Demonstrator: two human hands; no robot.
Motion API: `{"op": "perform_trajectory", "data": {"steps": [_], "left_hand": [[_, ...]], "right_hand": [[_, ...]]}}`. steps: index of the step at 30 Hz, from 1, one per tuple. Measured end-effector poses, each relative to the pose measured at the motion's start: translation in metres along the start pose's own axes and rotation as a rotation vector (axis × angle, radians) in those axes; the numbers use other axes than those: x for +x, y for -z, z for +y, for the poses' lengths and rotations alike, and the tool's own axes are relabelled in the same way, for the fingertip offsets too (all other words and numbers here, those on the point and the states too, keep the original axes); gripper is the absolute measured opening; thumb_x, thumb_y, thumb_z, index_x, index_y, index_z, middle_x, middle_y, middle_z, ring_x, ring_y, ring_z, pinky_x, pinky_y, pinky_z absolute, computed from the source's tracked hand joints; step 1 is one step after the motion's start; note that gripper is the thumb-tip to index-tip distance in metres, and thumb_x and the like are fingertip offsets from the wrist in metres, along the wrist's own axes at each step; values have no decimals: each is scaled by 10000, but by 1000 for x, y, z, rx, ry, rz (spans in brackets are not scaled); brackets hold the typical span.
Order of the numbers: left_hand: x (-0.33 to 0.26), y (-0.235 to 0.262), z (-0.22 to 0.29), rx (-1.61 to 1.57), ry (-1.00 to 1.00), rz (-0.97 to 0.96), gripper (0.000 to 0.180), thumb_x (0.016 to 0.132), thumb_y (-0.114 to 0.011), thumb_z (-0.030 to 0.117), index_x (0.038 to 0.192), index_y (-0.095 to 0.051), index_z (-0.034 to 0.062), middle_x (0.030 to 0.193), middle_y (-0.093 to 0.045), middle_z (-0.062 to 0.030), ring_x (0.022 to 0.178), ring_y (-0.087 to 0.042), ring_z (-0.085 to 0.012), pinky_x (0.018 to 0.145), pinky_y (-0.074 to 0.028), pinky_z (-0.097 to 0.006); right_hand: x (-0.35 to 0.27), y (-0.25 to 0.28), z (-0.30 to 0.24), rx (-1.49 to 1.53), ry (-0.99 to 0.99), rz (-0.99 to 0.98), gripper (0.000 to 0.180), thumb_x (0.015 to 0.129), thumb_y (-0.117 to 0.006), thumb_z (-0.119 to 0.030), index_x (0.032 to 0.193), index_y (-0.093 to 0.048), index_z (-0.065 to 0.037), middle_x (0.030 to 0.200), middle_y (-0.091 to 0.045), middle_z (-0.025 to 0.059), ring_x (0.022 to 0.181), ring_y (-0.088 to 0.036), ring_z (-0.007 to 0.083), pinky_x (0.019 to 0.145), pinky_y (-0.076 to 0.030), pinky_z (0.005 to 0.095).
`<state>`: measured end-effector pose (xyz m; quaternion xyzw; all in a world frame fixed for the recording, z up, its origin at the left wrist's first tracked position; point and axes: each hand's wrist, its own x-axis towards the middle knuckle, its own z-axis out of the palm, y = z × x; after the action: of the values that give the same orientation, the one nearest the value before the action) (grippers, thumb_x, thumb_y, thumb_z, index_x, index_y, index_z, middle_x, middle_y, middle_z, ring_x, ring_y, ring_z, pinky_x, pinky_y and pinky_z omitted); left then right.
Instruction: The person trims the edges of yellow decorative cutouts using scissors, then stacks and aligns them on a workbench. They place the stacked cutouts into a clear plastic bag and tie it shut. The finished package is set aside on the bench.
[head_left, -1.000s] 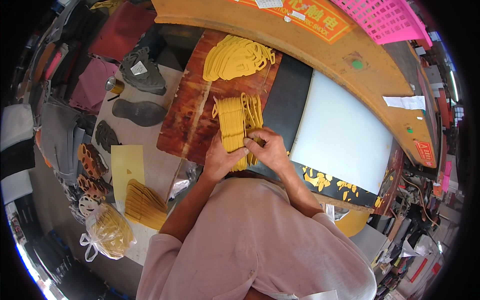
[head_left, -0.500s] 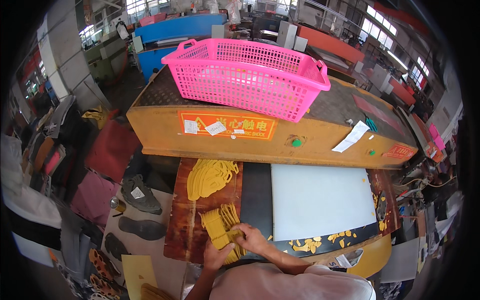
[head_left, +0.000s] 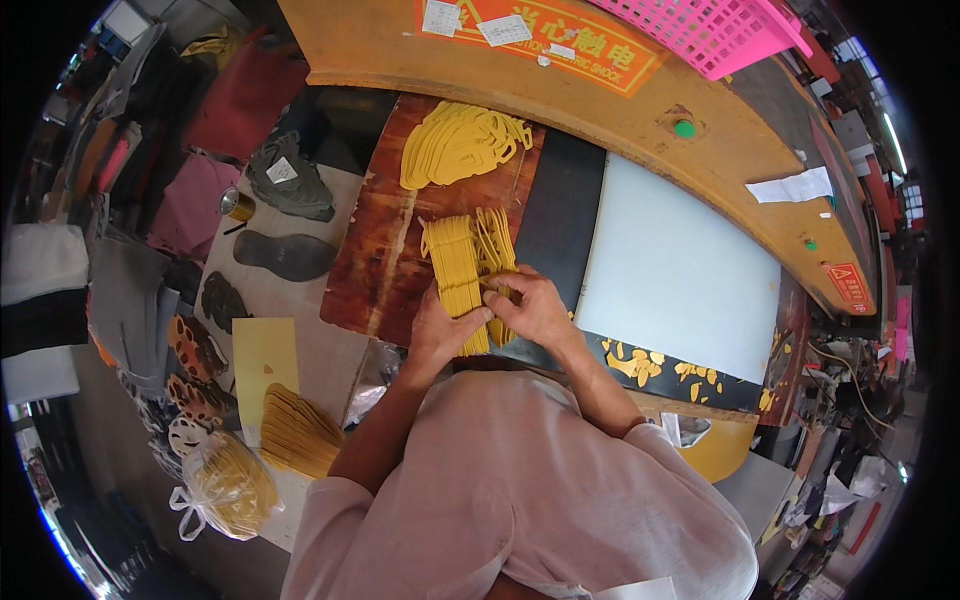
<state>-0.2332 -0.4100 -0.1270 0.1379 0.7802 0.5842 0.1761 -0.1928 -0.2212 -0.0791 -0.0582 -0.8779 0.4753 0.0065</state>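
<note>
I'd square the yellow stack on the brown board evenly: left hand presses its near end, right hand pinches loose pieces beside it, aligning edges first.

yellow cut-outs | reddish-brown board (worn) | pink basket

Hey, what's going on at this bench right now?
A person stands at a workbench with both hands on a row of yellow cut-out pieces lying on a reddish wooden board. The left hand presses the near end of the row, and the right hand grips pieces beside it. Another pile of yellow pieces sits farther back. A white cutting sheet lies to the right.
</note>
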Motion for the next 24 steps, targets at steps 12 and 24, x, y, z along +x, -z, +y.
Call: {"op": "perform_trajectory", "data": {"steps": [12, 24], "left_hand": [[0, -2, -3, -74, 10, 18, 622, 791, -877, 191, 1341, -620, 59, 1243, -700, -136, 1157, -685, -319, 985, -534, -421], [-1, 3, 6, -63, -21, 2, 595, 802, -874, 214, 1320, -631, 52, 1223, -695, -152, 1137, -682, -345, 973, -533, -429]], "right_hand": [[7, 0, 0, -33, -12, -70, 253, 902, -790, -214, 1077, -785, -31, 955, -703, 161, 816, -687, 283, 742, -554, 389], [1, -11, 8, 48, 53, 28, 209, 901, -756, -154, 1073, -755, -35, 1054, -704, 175, 903, -702, 338, 795, -570, 396]]}}
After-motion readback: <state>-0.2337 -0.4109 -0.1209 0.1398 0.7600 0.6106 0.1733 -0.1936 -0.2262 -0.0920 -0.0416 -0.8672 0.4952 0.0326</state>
